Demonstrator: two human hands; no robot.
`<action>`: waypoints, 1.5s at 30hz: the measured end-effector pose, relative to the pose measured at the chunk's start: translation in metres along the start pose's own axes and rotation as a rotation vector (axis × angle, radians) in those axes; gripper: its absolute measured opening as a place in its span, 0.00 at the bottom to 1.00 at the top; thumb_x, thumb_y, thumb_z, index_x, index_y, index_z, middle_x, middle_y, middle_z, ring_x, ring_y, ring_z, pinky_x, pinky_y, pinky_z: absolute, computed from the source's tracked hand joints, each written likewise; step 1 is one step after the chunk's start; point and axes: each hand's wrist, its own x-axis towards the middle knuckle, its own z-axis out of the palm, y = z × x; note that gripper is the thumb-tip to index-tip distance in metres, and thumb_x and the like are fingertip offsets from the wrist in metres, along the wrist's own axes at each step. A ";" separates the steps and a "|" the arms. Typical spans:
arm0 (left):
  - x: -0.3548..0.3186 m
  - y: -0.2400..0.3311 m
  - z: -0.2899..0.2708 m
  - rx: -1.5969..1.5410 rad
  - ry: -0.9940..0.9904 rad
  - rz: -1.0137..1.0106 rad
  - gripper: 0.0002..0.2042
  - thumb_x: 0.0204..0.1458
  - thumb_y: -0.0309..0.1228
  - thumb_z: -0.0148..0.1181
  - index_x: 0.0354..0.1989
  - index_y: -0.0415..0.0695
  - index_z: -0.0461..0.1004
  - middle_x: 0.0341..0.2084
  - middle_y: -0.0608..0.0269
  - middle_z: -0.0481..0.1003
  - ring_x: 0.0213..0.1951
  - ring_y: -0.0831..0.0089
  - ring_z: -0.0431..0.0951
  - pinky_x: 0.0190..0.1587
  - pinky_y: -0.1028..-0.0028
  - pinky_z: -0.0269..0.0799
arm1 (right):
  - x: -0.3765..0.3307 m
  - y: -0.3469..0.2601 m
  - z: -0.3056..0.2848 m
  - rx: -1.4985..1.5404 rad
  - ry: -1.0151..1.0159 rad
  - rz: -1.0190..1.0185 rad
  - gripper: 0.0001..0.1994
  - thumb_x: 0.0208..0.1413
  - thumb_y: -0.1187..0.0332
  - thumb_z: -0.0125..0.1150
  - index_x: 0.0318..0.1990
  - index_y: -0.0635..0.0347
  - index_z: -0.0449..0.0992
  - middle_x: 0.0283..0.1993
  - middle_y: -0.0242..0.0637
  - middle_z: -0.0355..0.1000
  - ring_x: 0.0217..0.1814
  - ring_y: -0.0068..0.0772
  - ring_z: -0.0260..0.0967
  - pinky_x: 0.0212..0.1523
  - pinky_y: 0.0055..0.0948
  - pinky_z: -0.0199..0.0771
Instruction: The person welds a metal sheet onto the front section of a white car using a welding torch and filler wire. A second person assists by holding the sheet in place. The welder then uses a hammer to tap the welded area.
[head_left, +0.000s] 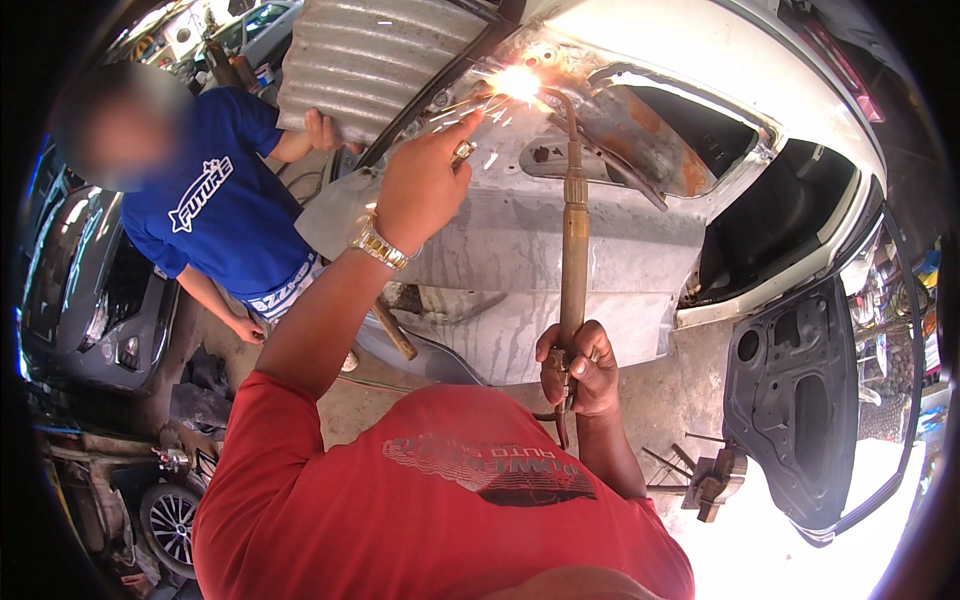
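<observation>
My right hand [582,368] is wrapped round the lower end of a brass gas torch [575,240]. The torch stands nearly upright, and its bent tip reaches a bright flame throwing sparks on the bare metal body panel [600,230] of a car. My left hand [425,185], with a metal-band watch [378,243] on the wrist, is raised close to the left of the flame. Its index finger points toward the glare and the other fingers are curled. A small shiny metal piece shows by the thumb; what the fingers hold I cannot make out.
At the left, a person in a blue shirt [230,180] holds a corrugated metal sheet [370,65] beside the flame. A wooden handle [393,330] sticks out below my left forearm. At the right stand a dark door panel [790,400] and a vise [715,480].
</observation>
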 end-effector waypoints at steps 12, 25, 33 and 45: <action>0.002 0.003 0.002 0.037 -0.003 -0.050 0.32 0.54 0.24 0.63 0.71 0.57 0.75 0.34 0.44 0.81 0.34 0.47 0.81 0.40 0.55 0.76 | 0.001 0.000 -0.002 -0.022 0.003 -0.009 0.14 0.68 0.63 0.70 0.35 0.53 0.68 0.45 0.64 0.75 0.19 0.29 0.76 0.14 0.20 0.74; 0.003 0.008 0.002 0.026 -0.017 -0.052 0.32 0.54 0.24 0.64 0.71 0.54 0.74 0.33 0.49 0.80 0.37 0.49 0.82 0.43 0.53 0.77 | 0.000 0.001 -0.010 -0.019 -0.028 0.013 0.14 0.68 0.65 0.69 0.38 0.52 0.65 0.48 0.66 0.72 0.19 0.30 0.75 0.17 0.22 0.76; 0.004 0.004 0.004 0.024 -0.003 -0.048 0.31 0.55 0.25 0.63 0.70 0.57 0.75 0.36 0.45 0.81 0.36 0.46 0.81 0.41 0.55 0.76 | 0.001 0.000 -0.008 -0.030 -0.029 0.011 0.14 0.68 0.65 0.69 0.39 0.52 0.65 0.48 0.65 0.72 0.19 0.29 0.74 0.16 0.21 0.75; 0.004 0.005 0.004 0.015 0.000 -0.057 0.32 0.55 0.24 0.64 0.71 0.59 0.75 0.35 0.45 0.81 0.34 0.47 0.81 0.40 0.56 0.76 | 0.002 -0.001 -0.006 -0.054 -0.025 0.012 0.15 0.67 0.64 0.70 0.38 0.51 0.65 0.47 0.65 0.73 0.19 0.29 0.74 0.16 0.22 0.75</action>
